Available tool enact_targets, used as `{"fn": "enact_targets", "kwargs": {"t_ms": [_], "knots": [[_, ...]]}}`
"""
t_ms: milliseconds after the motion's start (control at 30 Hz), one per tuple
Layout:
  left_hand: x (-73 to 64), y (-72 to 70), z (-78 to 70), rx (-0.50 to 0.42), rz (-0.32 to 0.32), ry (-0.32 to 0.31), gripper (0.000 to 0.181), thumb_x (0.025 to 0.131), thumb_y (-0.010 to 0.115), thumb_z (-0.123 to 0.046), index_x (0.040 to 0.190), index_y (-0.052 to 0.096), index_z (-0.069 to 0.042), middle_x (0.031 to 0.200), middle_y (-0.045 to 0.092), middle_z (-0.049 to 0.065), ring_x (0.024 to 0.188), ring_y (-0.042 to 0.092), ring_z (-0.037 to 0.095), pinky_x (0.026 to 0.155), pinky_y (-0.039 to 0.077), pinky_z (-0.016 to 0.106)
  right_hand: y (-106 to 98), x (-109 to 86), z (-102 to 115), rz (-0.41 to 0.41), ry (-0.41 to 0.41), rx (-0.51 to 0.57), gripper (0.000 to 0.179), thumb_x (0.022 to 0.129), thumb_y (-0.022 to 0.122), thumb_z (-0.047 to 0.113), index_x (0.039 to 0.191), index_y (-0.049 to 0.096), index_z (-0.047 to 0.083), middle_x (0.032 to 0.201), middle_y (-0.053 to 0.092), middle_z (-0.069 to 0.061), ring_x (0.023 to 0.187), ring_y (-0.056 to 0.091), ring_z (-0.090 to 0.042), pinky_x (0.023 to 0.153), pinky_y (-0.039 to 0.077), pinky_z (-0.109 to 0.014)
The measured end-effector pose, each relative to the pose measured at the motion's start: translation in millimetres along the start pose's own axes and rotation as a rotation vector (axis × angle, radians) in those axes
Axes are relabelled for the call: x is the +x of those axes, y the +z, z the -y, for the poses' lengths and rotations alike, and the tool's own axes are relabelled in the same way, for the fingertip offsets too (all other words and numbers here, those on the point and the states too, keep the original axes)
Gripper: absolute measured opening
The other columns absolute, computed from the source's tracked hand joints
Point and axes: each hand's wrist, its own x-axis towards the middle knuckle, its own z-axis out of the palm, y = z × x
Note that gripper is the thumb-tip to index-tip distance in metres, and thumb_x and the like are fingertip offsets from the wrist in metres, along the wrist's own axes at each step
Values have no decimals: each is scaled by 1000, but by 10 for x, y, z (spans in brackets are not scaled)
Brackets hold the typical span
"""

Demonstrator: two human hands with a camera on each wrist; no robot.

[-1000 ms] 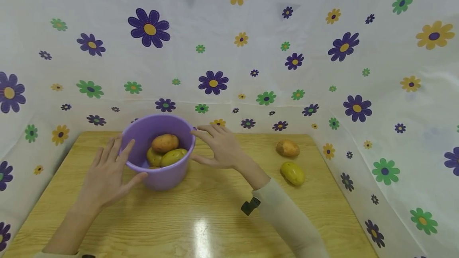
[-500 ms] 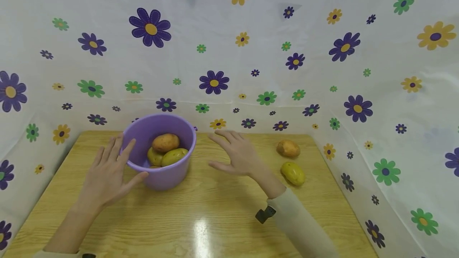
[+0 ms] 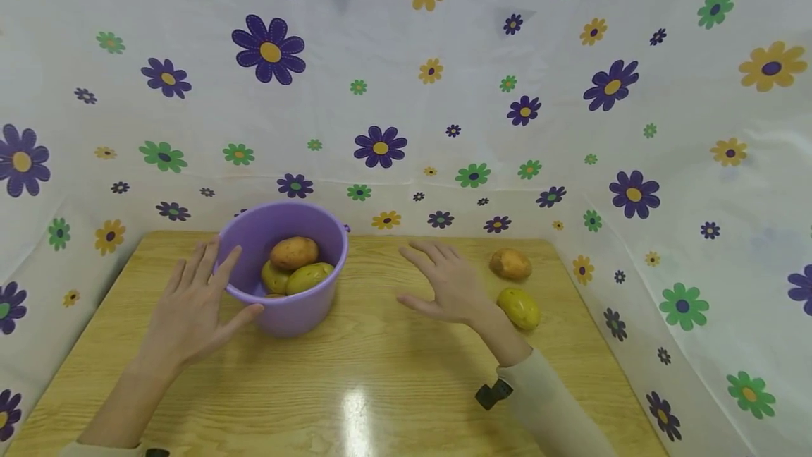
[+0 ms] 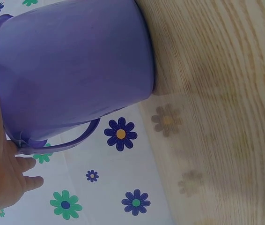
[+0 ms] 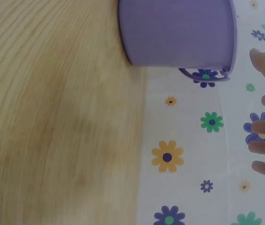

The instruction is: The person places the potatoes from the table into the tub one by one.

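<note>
A purple bucket (image 3: pixel 288 316) stands upright at the left of the table, its handle (image 4: pixel 78 140) hanging at the back. Inside lie a brown potato (image 3: pixel 294 253) and yellow-green potatoes (image 3: pixel 309 278); part of the contents is hidden. My left hand (image 3: pixel 193 312) is at the bucket's left rim, fingers spread and thumb extended along the near side. In the air right of the bucket, my right hand (image 3: pixel 453 288) has its fingers loosely extended, holding nothing. Beyond it lie another brown potato (image 3: pixel 510 264) and a yellow-green potato (image 3: pixel 518 308), both on the table.
The wooden table (image 3: pixel 304 400) ends at a white flowered cloth (image 3: pixel 444 41) that rises at the back and both sides. A dark strap (image 3: pixel 493 393) sits at the right sleeve's cuff.
My right hand has left the bucket's right rim and moved rightward, closer to the two potatoes on the table. The left hand and the bucket have stayed in place.
</note>
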Motion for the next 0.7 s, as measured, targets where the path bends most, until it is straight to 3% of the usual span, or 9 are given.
{"fn": "enact_targets", "kwargs": {"t_ms": [467, 700], "knots": [[-2, -15, -23, -6, 8, -4, 102, 93, 65, -67, 168, 26, -12, 174, 20, 28, 161, 22, 49, 135, 11, 64, 83, -488, -197, 6, 80, -48, 83, 101, 35, 78, 151, 55, 15, 146, 64, -14, 129, 64, -36, 105, 57, -56], [-4, -10, -22, -6, 5, -3, 101, 93, 65, -68, 168, 27, -12, 175, 20, 27, 162, 21, 49, 136, 10, 63, 101, -699, -263, 28, 161, -12, 78, 92, 69, 62, 152, 56, 14, 146, 64, -15, 128, 64, -38, 106, 56, -59]]}}
